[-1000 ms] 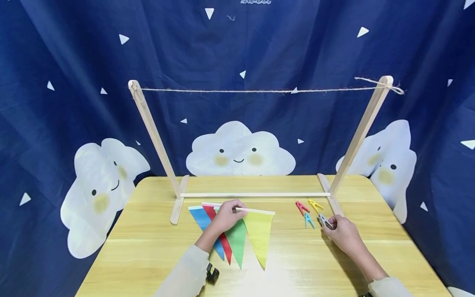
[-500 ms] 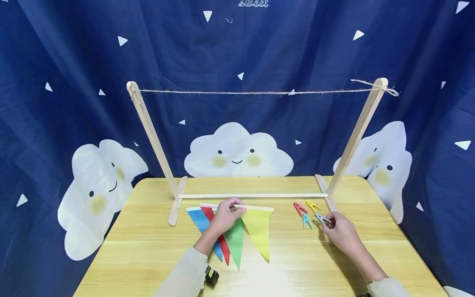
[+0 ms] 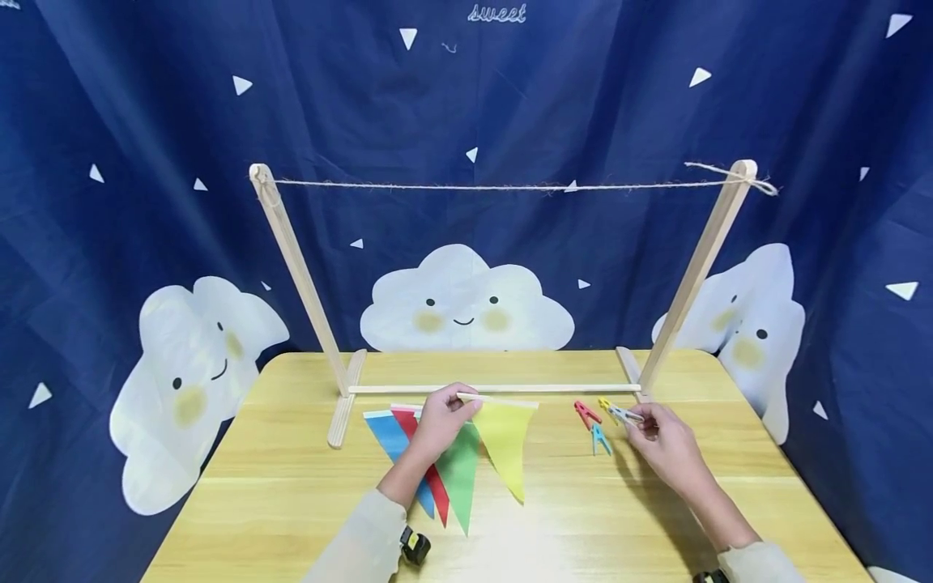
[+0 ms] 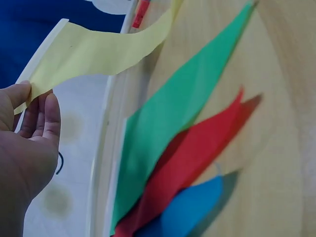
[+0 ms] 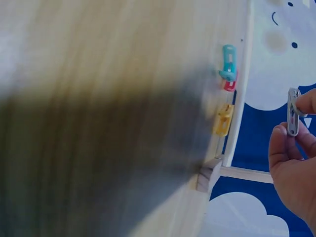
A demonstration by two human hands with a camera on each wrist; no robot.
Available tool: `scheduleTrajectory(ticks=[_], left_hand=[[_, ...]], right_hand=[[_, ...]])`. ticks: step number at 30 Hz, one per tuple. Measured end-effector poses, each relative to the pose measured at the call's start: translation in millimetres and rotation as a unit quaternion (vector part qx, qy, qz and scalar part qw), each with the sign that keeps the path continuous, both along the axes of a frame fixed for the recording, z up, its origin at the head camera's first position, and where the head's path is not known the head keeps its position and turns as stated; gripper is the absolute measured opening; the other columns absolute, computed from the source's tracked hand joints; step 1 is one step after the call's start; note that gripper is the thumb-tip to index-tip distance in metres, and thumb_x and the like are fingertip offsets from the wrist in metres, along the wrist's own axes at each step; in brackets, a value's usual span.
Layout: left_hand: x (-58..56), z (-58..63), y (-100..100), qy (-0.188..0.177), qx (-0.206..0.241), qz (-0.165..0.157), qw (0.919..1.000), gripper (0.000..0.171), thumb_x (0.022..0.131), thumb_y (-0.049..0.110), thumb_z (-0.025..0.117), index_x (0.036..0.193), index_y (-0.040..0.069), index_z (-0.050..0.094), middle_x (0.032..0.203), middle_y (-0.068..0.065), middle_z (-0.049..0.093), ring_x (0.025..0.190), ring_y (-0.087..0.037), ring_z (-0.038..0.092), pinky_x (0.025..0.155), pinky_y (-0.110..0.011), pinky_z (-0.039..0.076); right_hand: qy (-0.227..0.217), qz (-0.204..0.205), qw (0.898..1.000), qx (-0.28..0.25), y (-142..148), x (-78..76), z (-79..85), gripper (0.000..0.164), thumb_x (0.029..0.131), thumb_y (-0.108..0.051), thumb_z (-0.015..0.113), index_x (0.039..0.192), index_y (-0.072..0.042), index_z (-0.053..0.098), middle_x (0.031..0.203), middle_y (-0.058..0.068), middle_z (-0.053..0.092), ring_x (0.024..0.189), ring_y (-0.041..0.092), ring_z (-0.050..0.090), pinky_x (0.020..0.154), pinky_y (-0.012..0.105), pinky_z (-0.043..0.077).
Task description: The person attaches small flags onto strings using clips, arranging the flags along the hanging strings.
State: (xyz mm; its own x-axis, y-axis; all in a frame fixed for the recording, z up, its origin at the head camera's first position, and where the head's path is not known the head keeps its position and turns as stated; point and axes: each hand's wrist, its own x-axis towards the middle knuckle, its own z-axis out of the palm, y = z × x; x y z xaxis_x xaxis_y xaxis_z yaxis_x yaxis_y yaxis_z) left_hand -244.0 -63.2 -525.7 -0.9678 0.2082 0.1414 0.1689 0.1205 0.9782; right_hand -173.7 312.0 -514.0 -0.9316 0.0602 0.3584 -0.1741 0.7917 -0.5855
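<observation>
My left hand pinches a yellow triangular pennant by the left end of its white top strip. In the left wrist view the pennant hangs off the thumb and fingertips, raised from the table. Beneath that hand, blue, red and green pennants lie fanned and overlapping. My right hand holds a grey clothespin between thumb and fingers, lifted a little over the tabletop. Close by lie a red clothespin, a light blue one and a yellow clothespin.
Behind the pennants stands a wooden frame, with a left post, a right post and a low crossbar. Twine stretches between the post tops. A dark blue curtain with clouds surrounds the wooden table.
My left hand has raised the yellow pennant slightly, its tip shifting upward. My right hand has lifted the grey clothespin up from beside the others. The head view has tilted slightly.
</observation>
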Motion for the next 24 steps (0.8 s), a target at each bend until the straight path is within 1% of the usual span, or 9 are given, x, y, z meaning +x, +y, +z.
scheduleTrajectory(ticks=[2,4,7,9,11,15,19,24], left_hand=[[-0.7,3.4,1,0.002,0.012,0.005,0.9999,0.016,0.095,0.013,0.075,0.107,0.003,0.075,0.064,-0.009,0.057,0.057,-0.012,0.048,0.053,-0.020,0.038],[-1.2,7.1,2,0.001,0.018,0.012,0.9998,0.015,0.094,0.013,0.075,0.107,0.003,0.075,0.061,-0.004,0.054,0.057,-0.012,0.048,0.053,-0.020,0.037],[-1.2,11.9,3,-0.004,0.029,0.017,0.9994,0.015,0.095,0.012,0.075,0.107,0.004,0.075,0.059,0.004,0.045,0.056,-0.011,0.042,0.053,-0.020,0.035],[-0.8,15.5,4,-0.009,0.033,0.018,0.9993,0.015,0.095,0.013,0.075,0.108,0.004,0.075,0.059,0.006,0.040,0.056,-0.010,0.037,0.053,-0.020,0.034],[-0.3,19.4,5,-0.013,0.034,0.018,0.9992,0.016,0.095,0.014,0.075,0.109,0.005,0.075,0.059,0.005,0.037,0.056,-0.010,0.035,0.053,-0.020,0.033],[-0.6,27.0,8,-0.013,0.033,0.020,0.9992,0.016,0.096,0.015,0.075,0.110,0.006,0.074,0.060,0.003,0.041,0.057,-0.011,0.038,0.052,-0.021,0.034],[-2.9,34.5,13,-0.006,0.035,0.020,0.9992,0.015,0.095,0.014,0.075,0.109,0.007,0.075,0.062,0.002,0.048,0.057,-0.012,0.041,0.052,-0.020,0.035],[-5.3,46.8,18,0.002,0.037,0.017,0.9992,0.016,0.095,0.014,0.075,0.108,0.006,0.075,0.062,0.003,0.046,0.057,-0.012,0.040,0.053,-0.021,0.037]], right_hand=[[0.018,0.006,1.000,-0.009,0,-1.1,3.0,0.023,0.086,-0.005,0.080,0.106,0.000,0.070,0.090,0.006,0.067,0.079,0.002,0.056,0.069,0.019,0.054],[0.030,0.013,0.999,-0.021,-1,-2.3,6.2,0.025,0.085,-0.004,0.081,0.107,0.001,0.069,0.091,0.007,0.068,0.079,-0.002,0.056,0.071,0.015,0.054],[0.034,0.019,0.998,-0.039,-2,-3.9,11.4,0.027,0.085,-0.003,0.081,0.108,0.002,0.069,0.091,0.009,0.070,0.080,-0.005,0.057,0.073,0.009,0.052],[0.036,0.020,0.998,-0.048,-3,-4.6,15.0,0.027,0.085,-0.003,0.082,0.108,0.003,0.069,0.091,0.010,0.071,0.081,-0.005,0.058,0.074,0.007,0.051],[0.038,0.019,0.998,-0.053,-4,-5.5,18.8,0.026,0.085,-0.003,0.082,0.107,0.003,0.069,0.091,0.011,0.072,0.081,-0.005,0.059,0.074,0.006,0.050],[0.058,0.023,0.996,-0.063,-5,-8.2,26.5,0.024,0.084,0.000,0.081,0.105,0.003,0.070,0.093,0.013,0.072,0.081,-0.007,0.059,0.074,0.006,0.051],[0.085,0.039,0.992,-0.079,-6,-10.8,35.0,0.025,0.083,0.005,0.081,0.106,0.002,0.071,0.095,0.014,0.071,0.083,-0.010,0.059,0.076,0.004,0.050],[0.106,0.048,0.989,-0.093,-9,-13.3,46.9,0.024,0.084,0.006,0.079,0.107,0.001,0.071,0.096,0.014,0.069,0.085,-0.011,0.059,0.081,0.003,0.049]])
